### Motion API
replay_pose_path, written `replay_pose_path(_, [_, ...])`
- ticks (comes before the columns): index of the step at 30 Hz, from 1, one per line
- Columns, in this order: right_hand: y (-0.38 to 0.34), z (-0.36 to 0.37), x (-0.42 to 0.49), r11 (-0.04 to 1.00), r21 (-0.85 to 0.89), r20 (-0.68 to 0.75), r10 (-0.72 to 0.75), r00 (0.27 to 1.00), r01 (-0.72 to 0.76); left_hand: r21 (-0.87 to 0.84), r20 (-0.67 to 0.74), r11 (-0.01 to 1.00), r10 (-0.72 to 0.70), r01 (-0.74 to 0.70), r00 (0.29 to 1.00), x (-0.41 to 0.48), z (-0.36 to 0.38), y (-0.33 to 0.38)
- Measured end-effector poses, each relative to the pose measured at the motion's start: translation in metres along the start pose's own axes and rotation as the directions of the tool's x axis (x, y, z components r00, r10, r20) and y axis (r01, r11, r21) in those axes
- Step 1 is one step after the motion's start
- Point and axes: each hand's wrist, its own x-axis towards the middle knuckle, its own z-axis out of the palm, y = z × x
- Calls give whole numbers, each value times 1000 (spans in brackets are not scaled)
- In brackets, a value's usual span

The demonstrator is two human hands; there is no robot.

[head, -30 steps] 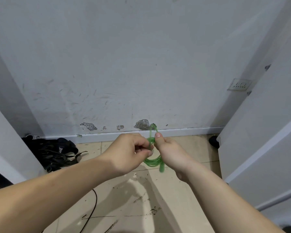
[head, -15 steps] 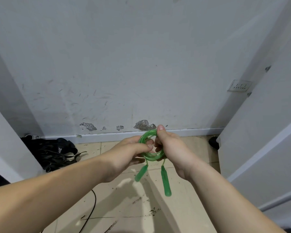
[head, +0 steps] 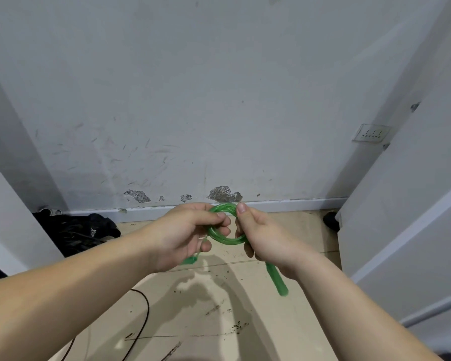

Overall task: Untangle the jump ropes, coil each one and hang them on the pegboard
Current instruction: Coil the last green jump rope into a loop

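Note:
A green jump rope (head: 225, 239) is wound into a small round coil that I hold up between both hands in front of the wall. My left hand (head: 185, 234) grips the coil's left side, fingers curled through the ring. My right hand (head: 264, 237) pinches the coil's right side, thumb on top. One green handle (head: 277, 281) hangs down below my right wrist. The other handle (head: 190, 259) dangles under my left hand, mostly hidden by it. No pegboard is in view.
A scuffed grey wall (head: 219, 100) with a white skirting board stands straight ahead. A heap of black items (head: 76, 231) lies on the floor at the left. A thin black cable (head: 141, 316) curves over the beige tiles. White panels (head: 414, 204) close in on the right.
The coil has turned from edge-on to a flat open ring between my hands. Both handles dropped out below; the right one has now swung further right under my wrist.

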Motion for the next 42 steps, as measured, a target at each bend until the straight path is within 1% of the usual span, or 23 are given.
replay_pose_path(3, [2,0,0,999,-49,20,1,1000,0,-36,13,999,-37,37,999,2,0,-1])
replay_pose_path(6, [6,1,2,995,-89,19,34,999,-33,-88,32,987,-130,133,991,2,4,-1])
replay_pose_path(8, [8,2,3,996,-71,24,47,999,-45,-47,35,987,-154,156,987,1,6,0])
replay_pose_path(10, [9,2,4,998,-40,36,49,998,-48,42,-3,993,-111,111,994,3,6,-2])
replay_pose_path(12, [9,1,4,997,-8,43,71,997,-71,209,-62,977,-29,42,998,4,7,-6])
replay_pose_path(14, [8,0,3,991,32,60,126,990,-128,374,-105,927,53,-10,993,5,6,-11])
replay_pose_path(16, [8,-2,3,979,70,83,185,979,-191,467,-141,883,133,-52,981,6,5,-14])
replay_pose_path(17, [8,-3,3,976,70,94,200,975,-207,511,-164,857,178,-71,970,7,4,-15])
replay_pose_path(19, [8,-5,2,976,5,108,216,970,-217,590,-217,802,266,-91,939,8,1,-16])
replay_pose_path(21, [9,-6,2,972,-48,118,233,965,-229,619,-260,780,318,-95,912,9,-3,-15])
replay_pose_path(24, [9,-7,1,968,-31,148,251,957,-249,638,-293,765,346,-88,891,8,-5,-15])
replay_pose_path(27, [12,-10,-2,951,-137,217,302,928,-277,636,-340,766,381,-88,860,8,-6,-12])
replay_pose_path(28, [13,-11,-3,944,-148,247,325,913,-296,625,-353,775,389,-94,851,9,-7,-10])
replay_pose_path(30, [16,-13,-3,941,-82,301,338,892,-329,608,-363,788,389,-101,847,11,-10,-8])
replay_pose_path(31, [17,-14,-2,941,-10,308,325,894,-339,597,-362,796,375,-97,853,12,-12,-9])
replay_pose_path(33, [16,-15,2,916,198,255,294,921,-348,536,-343,841,302,-79,889,11,-14,-14])
replay_pose_path(34, [13,-16,4,880,324,211,290,933,-347,491,-325,869,248,-61,913,11,-13,-17])
replay_pose_path(35, [10,-17,6,822,458,175,290,941,-339,456,-300,889,194,-38,934,9,-11,-20])
replay_pose_path(37, [4,-18,8,668,678,143,289,947,-306,451,-251,893,131,-4,959,7,-7,-24])
replay_pose_path(38, [2,-17,8,607,740,138,286,948,-291,468,-235,884,116,8,965,6,-4,-25])
replay_pose_path(39, [1,-15,8,582,765,131,281,951,-277,486,-227,874,105,19,968,5,-2,-26])
replay_pose_path(42, [4,-15,9,587,769,122,253,960,-253,485,-232,874,80,44,969,5,3,-25])
